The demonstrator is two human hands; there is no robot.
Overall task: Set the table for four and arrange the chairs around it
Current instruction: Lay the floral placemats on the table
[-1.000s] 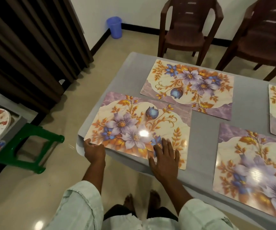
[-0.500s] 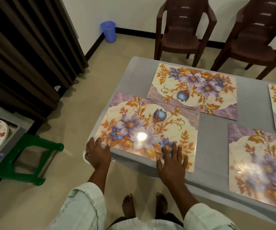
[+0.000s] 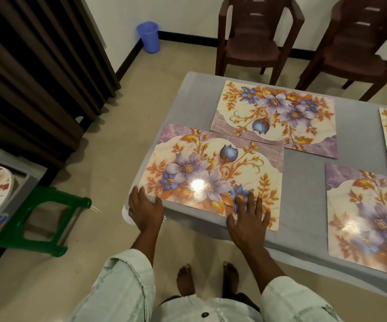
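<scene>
A grey-covered desk (image 3: 304, 182) stands on a beige tiled floor, carrying four glossy floral placemats. The left hand (image 3: 145, 209) lies flat, grip relaxed, fingers straight at the near-left corner of the nearest floral placemat (image 3: 211, 173). The right hand (image 3: 248, 218) rests spread and flat on that mat's near edge. Two placemats at the right are cut off by the frame. Two brown plastic chairs (image 3: 255, 40) stand beyond the desk, the right one partly cropped.
</scene>
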